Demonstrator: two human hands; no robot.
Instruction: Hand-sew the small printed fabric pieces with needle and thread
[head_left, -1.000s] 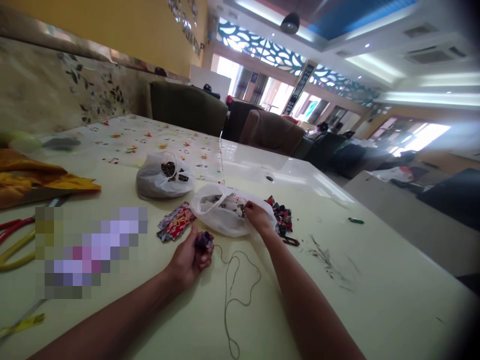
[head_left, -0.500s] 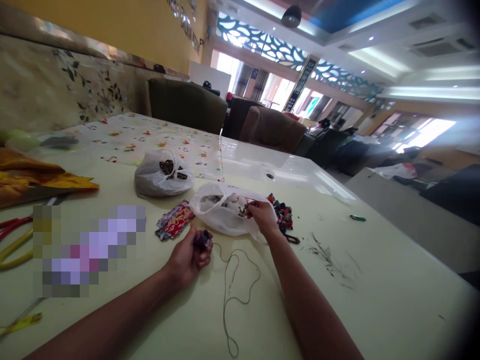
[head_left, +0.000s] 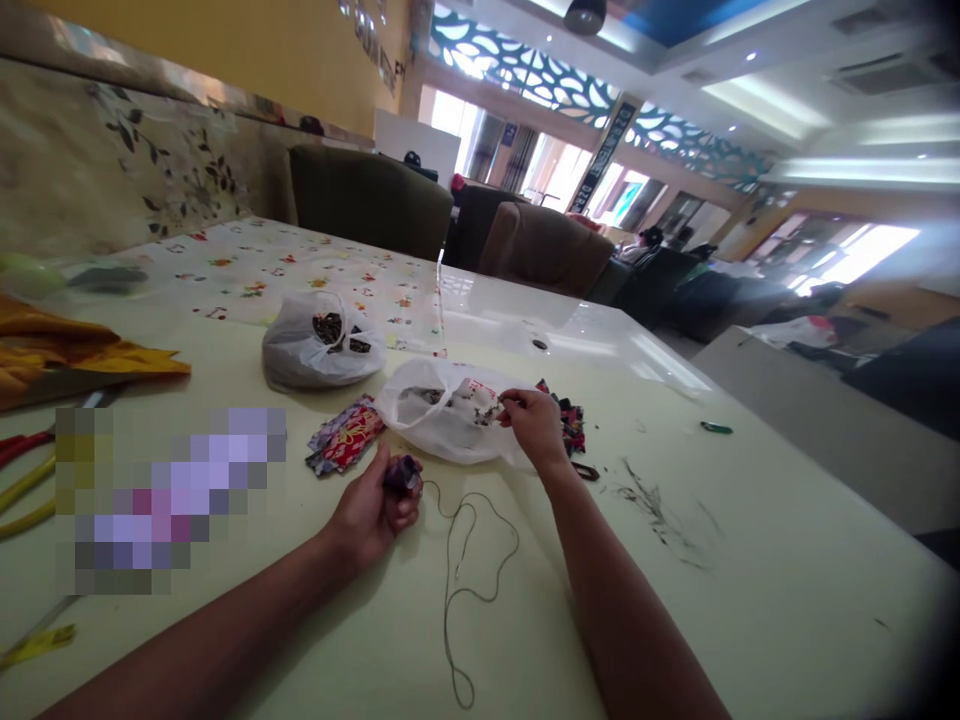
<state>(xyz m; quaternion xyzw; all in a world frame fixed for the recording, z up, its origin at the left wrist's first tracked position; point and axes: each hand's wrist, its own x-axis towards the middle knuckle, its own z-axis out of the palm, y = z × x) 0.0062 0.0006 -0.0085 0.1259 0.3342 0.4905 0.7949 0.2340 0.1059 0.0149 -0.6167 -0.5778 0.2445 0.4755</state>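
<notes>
My left hand [head_left: 379,508] is closed round a small dark purple fabric pouch [head_left: 403,476] whose open end points up. A thin cord [head_left: 448,590] lies in loops on the table and runs up to that hand. My right hand [head_left: 534,420] is over the right side of an open white plastic bag [head_left: 457,440], with its fingertips pinched together; what they hold, if anything, is too small to make out. White fluffy stuff and dark dry bits show inside the bag. Left of the bag lie patterned red and grey fabric pieces [head_left: 346,437], near my left hand.
Behind stands another plastic bag [head_left: 300,355] of dark dry bits. Dark patterned pieces [head_left: 574,425] lie beyond my right hand. Scissors with red and yellow handles [head_left: 26,490] and orange cloth [head_left: 90,350] are at left. Dark scraps [head_left: 656,515] and a green tool [head_left: 716,428] lie right.
My right hand has moved slightly right and up from the bag's contents, fingertips still pinched. My left hand keeps hold of the purple pouch. The view has shifted a little.
</notes>
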